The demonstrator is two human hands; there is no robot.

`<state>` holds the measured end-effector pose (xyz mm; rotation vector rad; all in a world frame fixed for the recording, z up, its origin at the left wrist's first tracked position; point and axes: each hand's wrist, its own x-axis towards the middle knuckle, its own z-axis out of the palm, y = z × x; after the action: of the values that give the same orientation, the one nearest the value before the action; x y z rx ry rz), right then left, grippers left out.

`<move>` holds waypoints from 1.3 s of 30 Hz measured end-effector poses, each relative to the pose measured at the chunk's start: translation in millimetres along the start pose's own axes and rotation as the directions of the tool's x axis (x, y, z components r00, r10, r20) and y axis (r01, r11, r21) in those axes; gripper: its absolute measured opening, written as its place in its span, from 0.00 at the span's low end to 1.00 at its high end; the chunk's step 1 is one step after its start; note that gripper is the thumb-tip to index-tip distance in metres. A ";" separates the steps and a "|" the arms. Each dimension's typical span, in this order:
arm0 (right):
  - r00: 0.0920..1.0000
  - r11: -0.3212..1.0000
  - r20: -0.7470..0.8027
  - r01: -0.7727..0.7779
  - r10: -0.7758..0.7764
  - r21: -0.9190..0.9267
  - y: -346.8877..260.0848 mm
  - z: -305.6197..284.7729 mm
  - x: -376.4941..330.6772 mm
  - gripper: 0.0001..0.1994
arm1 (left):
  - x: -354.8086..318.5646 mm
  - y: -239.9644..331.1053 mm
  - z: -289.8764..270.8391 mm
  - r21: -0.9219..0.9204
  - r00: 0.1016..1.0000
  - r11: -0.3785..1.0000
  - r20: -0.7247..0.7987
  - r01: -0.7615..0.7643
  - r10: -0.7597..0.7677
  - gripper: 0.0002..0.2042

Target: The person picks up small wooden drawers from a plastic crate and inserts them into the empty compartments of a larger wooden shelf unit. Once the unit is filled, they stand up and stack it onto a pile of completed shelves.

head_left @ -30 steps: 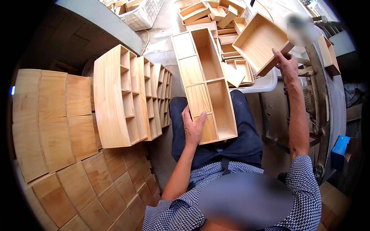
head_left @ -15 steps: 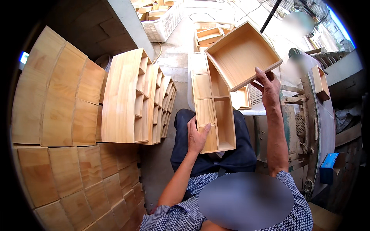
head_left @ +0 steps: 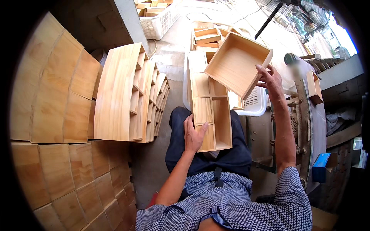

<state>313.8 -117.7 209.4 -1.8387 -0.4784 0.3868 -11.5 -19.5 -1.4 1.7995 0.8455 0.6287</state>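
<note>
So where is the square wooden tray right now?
In the head view, the square wooden tray is upper centre-right, held tilted by the right hand above the far end of the compartmented wooden box.

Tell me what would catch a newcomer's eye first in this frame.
The square wooden tray, held tilted in the air by the right hand at upper centre. Below it, a long compartmented wooden box lies along the person's lap with the left hand flat on its near end. On the left, matching divided wooden boxes stand in a row beside stacks of plain wooden panels.
</note>
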 end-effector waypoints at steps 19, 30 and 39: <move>0.926 0.383 0.289 0.365 -0.242 -0.848 -82.7 85.9 51.6 0.50 | -0.6 -6.7 4.2 0.030 0.999 1.000 -0.054 0.000 0.001 0.44; 0.950 0.241 0.276 0.304 -0.143 -0.922 -72.9 129.4 71.2 0.48 | -1.5 -7.5 3.9 0.025 0.997 0.998 -0.061 -0.051 0.052 0.43; 0.964 0.197 0.265 0.255 0.027 -0.947 -12.7 162.6 70.5 0.43 | -1.0 -1.0 1.7 0.005 0.998 1.000 -0.054 -0.010 0.011 0.44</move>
<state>293.7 54.4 169.9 -3.0289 -1.2531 0.1425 -11.1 -21.0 -3.0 1.7990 0.8753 0.6856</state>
